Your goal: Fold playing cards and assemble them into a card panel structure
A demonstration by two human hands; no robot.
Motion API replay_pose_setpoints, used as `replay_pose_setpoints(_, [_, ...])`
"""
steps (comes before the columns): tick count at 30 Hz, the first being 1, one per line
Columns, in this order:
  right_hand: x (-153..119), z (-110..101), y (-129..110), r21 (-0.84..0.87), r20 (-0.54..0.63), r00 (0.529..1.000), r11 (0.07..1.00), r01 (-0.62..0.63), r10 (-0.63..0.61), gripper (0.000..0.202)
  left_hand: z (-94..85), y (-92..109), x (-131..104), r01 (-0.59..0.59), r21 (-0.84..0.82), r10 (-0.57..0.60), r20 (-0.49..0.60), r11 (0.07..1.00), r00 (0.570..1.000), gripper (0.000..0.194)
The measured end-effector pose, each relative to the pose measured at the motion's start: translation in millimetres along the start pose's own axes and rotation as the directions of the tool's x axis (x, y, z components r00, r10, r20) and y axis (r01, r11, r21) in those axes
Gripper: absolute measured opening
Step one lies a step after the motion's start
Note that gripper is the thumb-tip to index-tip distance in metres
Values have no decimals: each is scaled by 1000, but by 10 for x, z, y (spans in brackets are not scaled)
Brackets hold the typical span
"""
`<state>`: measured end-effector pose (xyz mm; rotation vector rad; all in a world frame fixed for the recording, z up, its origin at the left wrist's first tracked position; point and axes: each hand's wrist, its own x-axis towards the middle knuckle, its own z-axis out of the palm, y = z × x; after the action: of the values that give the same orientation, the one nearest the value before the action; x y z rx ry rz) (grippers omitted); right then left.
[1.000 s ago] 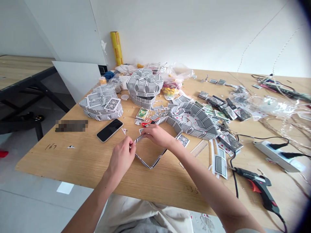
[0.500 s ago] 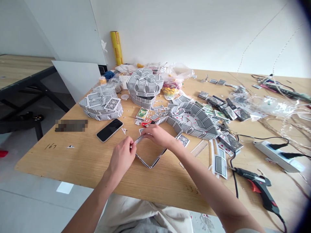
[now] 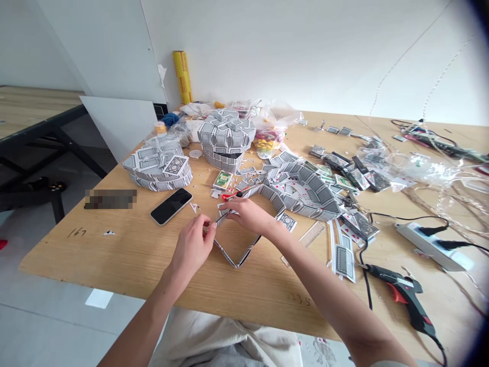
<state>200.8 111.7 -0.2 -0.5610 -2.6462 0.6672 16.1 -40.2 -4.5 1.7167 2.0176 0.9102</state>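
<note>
Card strip [image 3: 272, 199] stands on edge on table [image 3: 133, 260] before person, bent into pointed loop. Left hand [image 3: 194, 245]: thumb and forefinger pinched on strip's left side. Right hand [image 3: 250, 215]: fingertips at same stretch, partly hidden; whether clamped, cannot tell. Risks, as judged: uneven pull could crease thin card or part any joint; right forearm, crossing loop, could knock it into open box [image 3: 311, 208].
</note>
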Motion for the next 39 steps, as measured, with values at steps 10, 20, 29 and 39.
replay_pose_setpoints(10, [24, 70, 85, -176, 74, 997, 983, 49, -36, 24, 8, -42, -211, 261, -368, -181, 238, 892, 954, 46])
replay_pose_setpoints(20, [69, 187, 67, -161, 149, 987, 984, 77, -52, 11, 145, -47, -97, 297, -483, -240, 179, 823, 954, 40])
replay_pose_setpoints(29, [35, 204, 55, -120, 119, 991, 989, 80, -66, 15, 221, -47, 5, 296, -449, -246, 167, 843, 955, 41])
replay_pose_setpoints(39, [-16, 103, 3, -207, 31, 996, 974, 88, -83, 33, 169, -67, -88, 265, -357, -202, 205, 895, 958, 34])
